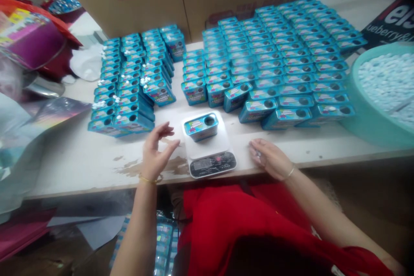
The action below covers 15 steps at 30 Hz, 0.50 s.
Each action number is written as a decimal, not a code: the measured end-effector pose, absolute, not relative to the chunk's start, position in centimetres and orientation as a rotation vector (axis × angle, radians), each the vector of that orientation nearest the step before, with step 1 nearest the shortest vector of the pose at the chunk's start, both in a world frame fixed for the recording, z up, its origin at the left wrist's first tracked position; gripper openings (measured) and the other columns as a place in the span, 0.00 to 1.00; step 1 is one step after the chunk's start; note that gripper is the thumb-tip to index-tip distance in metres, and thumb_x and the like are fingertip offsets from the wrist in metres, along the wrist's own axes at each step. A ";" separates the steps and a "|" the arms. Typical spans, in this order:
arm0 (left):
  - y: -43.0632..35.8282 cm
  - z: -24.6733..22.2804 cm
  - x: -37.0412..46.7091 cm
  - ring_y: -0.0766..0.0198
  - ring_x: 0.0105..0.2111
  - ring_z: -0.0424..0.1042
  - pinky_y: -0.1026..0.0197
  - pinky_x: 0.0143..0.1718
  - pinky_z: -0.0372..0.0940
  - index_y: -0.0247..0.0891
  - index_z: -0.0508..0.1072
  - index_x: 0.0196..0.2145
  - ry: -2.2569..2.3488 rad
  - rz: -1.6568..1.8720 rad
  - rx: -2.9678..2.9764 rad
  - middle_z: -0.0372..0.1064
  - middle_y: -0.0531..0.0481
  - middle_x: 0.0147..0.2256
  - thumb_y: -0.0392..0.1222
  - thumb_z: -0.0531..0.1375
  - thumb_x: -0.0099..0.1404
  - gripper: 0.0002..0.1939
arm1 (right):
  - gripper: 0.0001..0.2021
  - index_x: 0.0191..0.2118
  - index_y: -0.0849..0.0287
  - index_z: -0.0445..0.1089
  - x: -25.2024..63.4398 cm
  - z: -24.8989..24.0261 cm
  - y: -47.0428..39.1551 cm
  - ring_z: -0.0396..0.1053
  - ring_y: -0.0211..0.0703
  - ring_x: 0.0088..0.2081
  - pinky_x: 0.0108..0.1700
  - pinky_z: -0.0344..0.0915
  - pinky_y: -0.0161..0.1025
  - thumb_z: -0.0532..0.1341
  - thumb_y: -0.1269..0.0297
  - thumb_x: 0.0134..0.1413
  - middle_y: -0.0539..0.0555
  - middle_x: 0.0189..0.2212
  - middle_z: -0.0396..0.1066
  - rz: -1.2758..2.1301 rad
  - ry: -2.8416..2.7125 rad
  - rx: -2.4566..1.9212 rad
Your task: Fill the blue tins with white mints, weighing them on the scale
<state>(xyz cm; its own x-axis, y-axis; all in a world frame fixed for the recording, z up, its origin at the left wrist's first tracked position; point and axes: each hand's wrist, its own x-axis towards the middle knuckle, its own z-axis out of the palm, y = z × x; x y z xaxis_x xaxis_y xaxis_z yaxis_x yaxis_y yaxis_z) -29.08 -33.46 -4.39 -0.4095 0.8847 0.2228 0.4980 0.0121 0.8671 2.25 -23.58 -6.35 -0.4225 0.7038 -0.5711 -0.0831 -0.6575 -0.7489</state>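
A small blue tin (201,127) with a round dark opening in its top rests on a white digital scale (207,148). My left hand (158,148) is just left of the scale, thumb and fingers apart, with nothing in it. To the right of the scale, my right hand (271,157) has its fingers curled together low over the table. A small greyish spot shows between those fingers, too blurred to name. Neither hand touches the tin. The digits on the scale's display cannot be read.
Rows of blue tins (268,51) fill the back right of the table. More tins (129,82) stand at left, several with white pieces on top. A green basin (355,125) of pale candies is at far right. Behind stands a cardboard box (145,4).
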 end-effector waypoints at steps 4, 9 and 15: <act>-33.0 -3.3 -28.7 0.58 0.46 0.71 0.52 0.52 0.65 0.39 0.62 0.56 1.934 1.276 1.547 0.69 0.43 0.47 0.47 0.64 0.57 0.31 | 0.20 0.30 0.57 0.59 2.0 -6.3 -23.6 0.52 0.28 0.18 0.19 0.41 0.31 0.69 0.52 0.43 0.44 0.20 0.60 2.082 -0.883 -1.300; -30.7 0.1 -27.4 0.53 0.52 0.66 0.49 0.54 0.62 0.44 0.58 0.59 1.819 1.061 1.968 0.66 0.42 0.51 0.48 0.66 0.55 0.37 | 0.19 0.29 0.57 0.60 1.7 -6.6 -23.8 0.51 0.28 0.17 0.18 0.39 0.31 0.67 0.50 0.44 0.45 0.20 0.60 2.064 -0.892 -1.324; -28.7 1.7 -26.7 0.50 0.51 0.66 0.46 0.54 0.60 0.45 0.54 0.61 1.768 0.898 2.135 0.67 0.41 0.50 0.52 0.66 0.54 0.42 | 0.21 0.27 0.58 0.59 -0.4 -3.2 -23.3 0.44 0.26 0.14 0.18 0.36 0.30 0.66 0.47 0.43 0.40 0.14 0.51 2.021 -1.026 -1.332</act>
